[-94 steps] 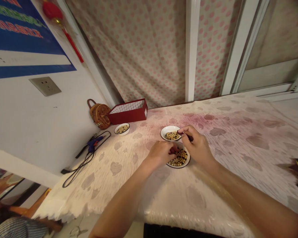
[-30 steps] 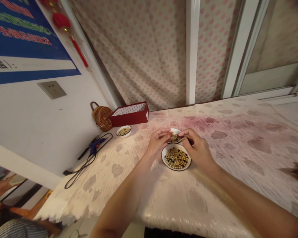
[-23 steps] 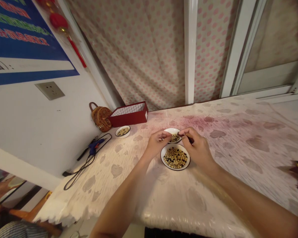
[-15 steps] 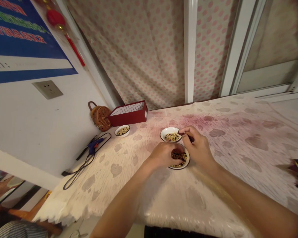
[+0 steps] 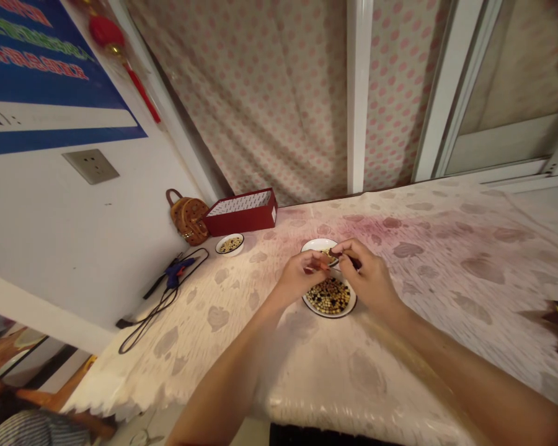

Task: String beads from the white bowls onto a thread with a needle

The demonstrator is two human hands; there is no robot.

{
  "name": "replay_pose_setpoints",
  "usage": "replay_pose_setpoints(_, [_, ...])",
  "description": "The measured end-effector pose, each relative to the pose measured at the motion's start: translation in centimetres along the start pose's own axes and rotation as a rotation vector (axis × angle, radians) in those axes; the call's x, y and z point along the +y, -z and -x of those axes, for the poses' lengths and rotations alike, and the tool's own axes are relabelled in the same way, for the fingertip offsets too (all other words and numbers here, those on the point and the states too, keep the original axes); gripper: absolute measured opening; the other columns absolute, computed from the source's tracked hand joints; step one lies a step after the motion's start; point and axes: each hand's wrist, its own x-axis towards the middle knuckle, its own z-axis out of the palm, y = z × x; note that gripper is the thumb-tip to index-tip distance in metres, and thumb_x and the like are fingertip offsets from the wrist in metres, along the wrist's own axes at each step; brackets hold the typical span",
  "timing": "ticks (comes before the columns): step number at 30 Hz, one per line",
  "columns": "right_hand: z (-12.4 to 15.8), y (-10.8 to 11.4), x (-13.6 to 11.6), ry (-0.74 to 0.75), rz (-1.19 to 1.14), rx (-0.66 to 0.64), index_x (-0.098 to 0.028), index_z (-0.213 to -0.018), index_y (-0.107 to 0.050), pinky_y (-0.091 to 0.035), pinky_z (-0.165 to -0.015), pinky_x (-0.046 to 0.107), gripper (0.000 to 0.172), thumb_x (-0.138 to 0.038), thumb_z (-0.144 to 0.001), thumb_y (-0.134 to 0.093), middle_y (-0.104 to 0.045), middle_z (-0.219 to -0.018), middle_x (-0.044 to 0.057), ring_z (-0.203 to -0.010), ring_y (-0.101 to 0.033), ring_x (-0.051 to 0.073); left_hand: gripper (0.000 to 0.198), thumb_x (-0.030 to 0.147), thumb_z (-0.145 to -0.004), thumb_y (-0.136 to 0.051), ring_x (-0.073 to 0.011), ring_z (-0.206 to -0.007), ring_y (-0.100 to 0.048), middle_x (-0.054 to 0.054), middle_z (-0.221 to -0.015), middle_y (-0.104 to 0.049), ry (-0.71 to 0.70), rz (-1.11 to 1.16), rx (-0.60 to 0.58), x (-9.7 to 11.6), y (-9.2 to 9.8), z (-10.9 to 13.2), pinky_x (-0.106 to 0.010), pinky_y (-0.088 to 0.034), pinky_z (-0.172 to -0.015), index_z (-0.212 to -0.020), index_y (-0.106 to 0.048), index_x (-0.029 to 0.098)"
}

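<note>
My left hand (image 5: pixel 302 272) is above the left rim of the near bowl (image 5: pixel 330 314), its thumb and fingertips pinched on something too small to make out. Yellow and dark beads fill this bowl. Beyond it, a second white bowl (image 5: pixel 312 244) with similar beads is partly hidden by my fingers. My right hand (image 5: pixel 363 267) hovers at the right side of both bowls, fingers closed on a small dark thing that I cannot make out. The fingertips of both hands are close together.
A third bead bowl (image 5: pixel 230 245) stands to the left, before a red open box (image 5: pixel 242 214) and a brown small backpack (image 5: pixel 188 218). A blue glue gun (image 5: pixel 174 272) and its black cord lie by the wall. At lower left, part of a person (image 5: pixel 37 427) shows.
My left hand has risen out of the near bowl and moved up, its fingers now pinched. My right hand has stayed almost in place.
</note>
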Motion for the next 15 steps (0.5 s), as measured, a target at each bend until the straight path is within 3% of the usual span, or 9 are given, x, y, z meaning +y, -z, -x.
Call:
replay_pose_setpoints(6, [0.05, -0.02, -0.44, 0.061, -0.039, -0.102, -0.024, -0.096, -0.06, -0.047, -0.062, 0.028, 0.014, -0.023, -0.089, -0.049, -0.075, -0.082, 0.001, -0.069, -0.069, 0.018, 0.034, 0.022, -0.069, -0.085, -0.0129, -0.083, -0.064, -0.003, -0.089, -0.07, 0.125, 0.437, 0.02, 0.1, 0.42, -0.45, -0.028, -0.046, -0.085, -0.1, -0.071, 0.015])
replay_pose_setpoints(15, [0.11, -0.15, -0.21, 0.039, -0.024, -0.18, -0.024, -0.1, -0.06, -0.045, -0.061, 0.029, 0.016, -0.024, -0.092, -0.047, -0.076, -0.086, 0.001, -0.07, -0.068, 0.018, 0.043, 0.025, -0.065, -0.09, -0.0143, -0.082, -0.066, -0.002, -0.087, -0.07, 0.193, 0.536, 0.013, 0.76, 0.18, -0.14, -0.034, -0.048, -0.09, -0.102, -0.07, 0.016])
